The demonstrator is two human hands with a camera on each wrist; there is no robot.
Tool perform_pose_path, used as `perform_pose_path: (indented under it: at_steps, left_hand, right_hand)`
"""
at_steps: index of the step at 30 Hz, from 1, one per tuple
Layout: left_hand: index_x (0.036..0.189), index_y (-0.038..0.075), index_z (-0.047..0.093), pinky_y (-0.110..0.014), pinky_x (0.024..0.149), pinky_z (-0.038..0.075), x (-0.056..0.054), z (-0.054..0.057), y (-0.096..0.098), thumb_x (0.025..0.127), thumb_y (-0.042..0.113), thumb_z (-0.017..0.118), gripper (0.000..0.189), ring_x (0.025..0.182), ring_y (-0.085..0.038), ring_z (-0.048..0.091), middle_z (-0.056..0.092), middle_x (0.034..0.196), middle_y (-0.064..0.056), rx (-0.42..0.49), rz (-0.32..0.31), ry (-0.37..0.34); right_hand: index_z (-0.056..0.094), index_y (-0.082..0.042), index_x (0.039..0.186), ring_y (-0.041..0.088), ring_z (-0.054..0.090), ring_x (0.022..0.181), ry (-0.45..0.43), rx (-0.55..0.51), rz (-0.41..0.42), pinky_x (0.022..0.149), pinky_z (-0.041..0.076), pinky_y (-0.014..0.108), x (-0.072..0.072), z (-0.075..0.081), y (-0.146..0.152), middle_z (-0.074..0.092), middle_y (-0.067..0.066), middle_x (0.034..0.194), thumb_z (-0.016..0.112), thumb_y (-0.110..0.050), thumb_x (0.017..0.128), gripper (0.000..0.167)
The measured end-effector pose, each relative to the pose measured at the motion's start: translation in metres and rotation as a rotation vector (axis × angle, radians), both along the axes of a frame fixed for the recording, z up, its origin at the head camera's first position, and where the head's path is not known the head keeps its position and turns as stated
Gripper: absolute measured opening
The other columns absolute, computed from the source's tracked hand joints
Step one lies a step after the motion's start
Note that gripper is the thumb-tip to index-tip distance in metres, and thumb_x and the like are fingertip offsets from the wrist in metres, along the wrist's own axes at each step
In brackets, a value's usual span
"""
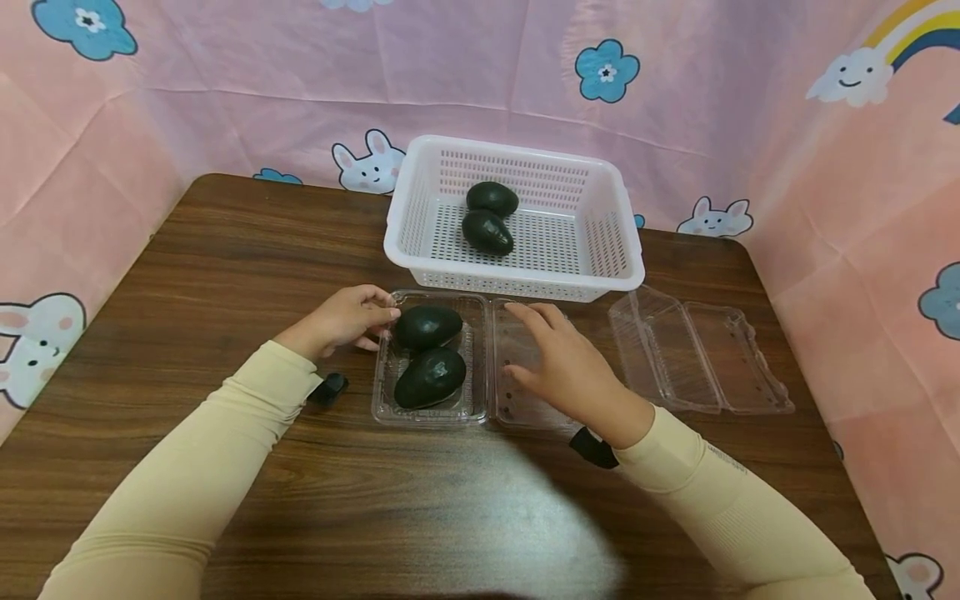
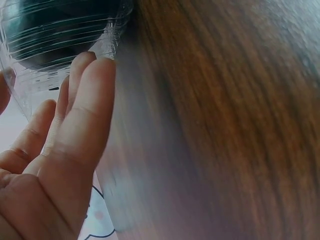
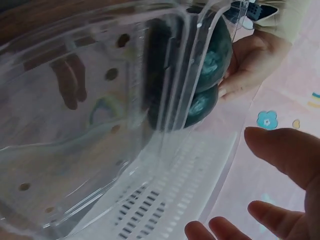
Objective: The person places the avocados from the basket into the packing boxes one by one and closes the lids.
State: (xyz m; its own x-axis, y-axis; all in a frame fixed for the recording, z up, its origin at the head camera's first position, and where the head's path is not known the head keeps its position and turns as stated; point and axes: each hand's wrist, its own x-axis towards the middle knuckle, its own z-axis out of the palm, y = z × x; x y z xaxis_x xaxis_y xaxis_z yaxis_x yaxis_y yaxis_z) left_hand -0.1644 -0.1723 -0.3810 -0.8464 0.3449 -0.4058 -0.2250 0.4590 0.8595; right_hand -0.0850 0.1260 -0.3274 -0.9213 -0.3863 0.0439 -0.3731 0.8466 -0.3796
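A clear plastic clamshell box stands unfolded on the table. Two dark green avocados, a rear avocado and a front avocado, lie side by side in its left half. At the box's left wall is my left hand, its thumb tip by the rim and the rear avocado. In the left wrist view its fingers are fairly straight, tips right at the ribbed plastic wall. Over the perforated lid half hovers my right hand, fingers spread and holding nothing.
Behind the box stands a white slotted basket with a far avocado and a near avocado inside. Another unfolded clear clamshell box lies to the right. Patterned cloth hangs around the table's back and sides.
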Motion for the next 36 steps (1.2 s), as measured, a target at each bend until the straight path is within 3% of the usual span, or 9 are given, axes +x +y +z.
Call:
perform_pose_path:
  at_steps: [8,19,30,36]
  left_hand:
    - [0.131,-0.006,0.043,-0.035,0.077,0.057,0.0,0.002,0.001,0.102,0.019,0.049,0.04,0.098,-0.025,0.061,0.054,0.126,-0.026,-0.002,-0.003,0.001]
    - [0.133,-0.006,0.043,-0.037,0.078,0.057,0.0,0.001,0.0,0.102,0.021,0.048,0.041,0.104,-0.03,0.06,0.052,0.129,-0.027,-0.022,-0.022,0.016]
    - [0.129,-0.006,0.043,-0.036,0.076,0.057,-0.001,0.001,0.001,0.102,0.019,0.048,0.037,0.096,-0.023,0.062,0.054,0.127,-0.027,-0.031,-0.017,0.026]
    - [0.129,-0.006,0.044,-0.036,0.075,0.057,-0.001,0.002,-0.001,0.102,0.019,0.048,0.036,0.093,-0.02,0.062,0.055,0.126,-0.026,-0.039,-0.014,0.023]
  right_hand:
    - [0.039,-0.012,0.147,0.033,0.057,0.112,-0.077,-0.011,-0.103,0.085,0.051,0.049,0.006,-0.008,0.021,0.045,0.016,0.138,0.078,-0.024,0.083,0.076]
    - [0.037,-0.008,0.147,0.04,0.052,0.118,-0.178,0.014,-0.146,0.087,0.049,0.053,0.017,-0.026,0.042,0.042,0.023,0.139,0.074,-0.022,0.086,0.073]
    - [0.04,-0.003,0.144,0.031,0.059,0.094,-0.242,0.056,-0.187,0.076,0.05,0.047,0.023,-0.04,0.054,0.046,0.027,0.133,0.072,-0.021,0.087,0.068]
    - [0.041,0.001,0.142,0.038,0.058,0.107,-0.285,0.06,-0.196,0.085,0.049,0.052,0.029,-0.044,0.059,0.047,0.028,0.133,0.071,-0.022,0.088,0.066]
